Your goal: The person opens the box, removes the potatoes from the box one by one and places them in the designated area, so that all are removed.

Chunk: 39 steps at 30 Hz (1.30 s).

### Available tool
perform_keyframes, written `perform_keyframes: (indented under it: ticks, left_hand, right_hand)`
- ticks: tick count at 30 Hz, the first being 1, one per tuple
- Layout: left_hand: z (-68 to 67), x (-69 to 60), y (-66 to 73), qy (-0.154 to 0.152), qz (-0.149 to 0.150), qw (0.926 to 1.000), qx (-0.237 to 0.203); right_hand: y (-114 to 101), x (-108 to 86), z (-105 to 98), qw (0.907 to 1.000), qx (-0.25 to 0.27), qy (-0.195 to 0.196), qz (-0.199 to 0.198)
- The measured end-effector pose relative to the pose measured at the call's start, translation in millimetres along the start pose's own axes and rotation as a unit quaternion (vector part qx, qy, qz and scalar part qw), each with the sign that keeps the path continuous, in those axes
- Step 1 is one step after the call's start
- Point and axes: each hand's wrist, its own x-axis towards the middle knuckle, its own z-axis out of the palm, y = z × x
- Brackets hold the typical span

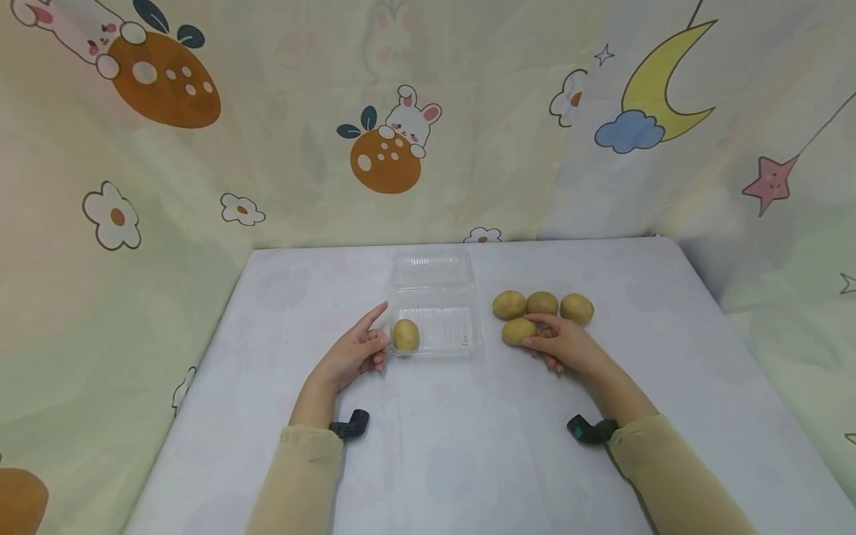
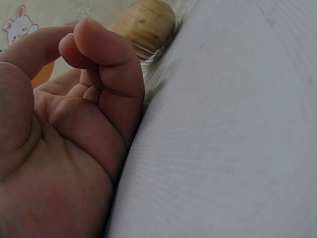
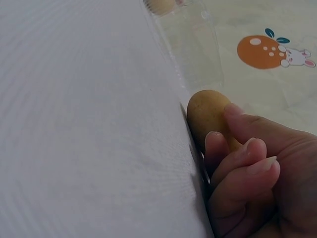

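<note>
In the head view my right hand pinches a potato between thumb and fingers at the front of a small group. That potato shows close up in the right wrist view, touching the white surface. Left of it lies a clear plastic container, its lid folded back. One potato sits in the container's left end. My left hand is beside that end, index finger pointing forward and the other fingers loosely curled. In the left wrist view these fingers hold nothing visible.
Behind the pinched potato stand three more, a left potato, a middle potato and a right potato. A white cloth covers the table. Patterned fabric hangs behind and at both sides.
</note>
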Motion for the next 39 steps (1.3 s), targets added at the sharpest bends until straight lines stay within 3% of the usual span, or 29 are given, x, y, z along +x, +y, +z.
perform_keyframes:
  ticks: [9, 39]
  left_hand:
    - [-1.7, -0.9, -0.2, -0.015, 0.009, 0.9998, 0.004]
    - [-0.5, -1.3, 0.9, -0.008, 0.002, 1.0, -0.001]
  right_hand:
    - [3.2, 0.8, -0.6, 0.9997, 0.019, -0.01, -0.014]
    - [-3.1, -4.4, 0.2, 0.9997, 0.024, -0.003, -0.005]
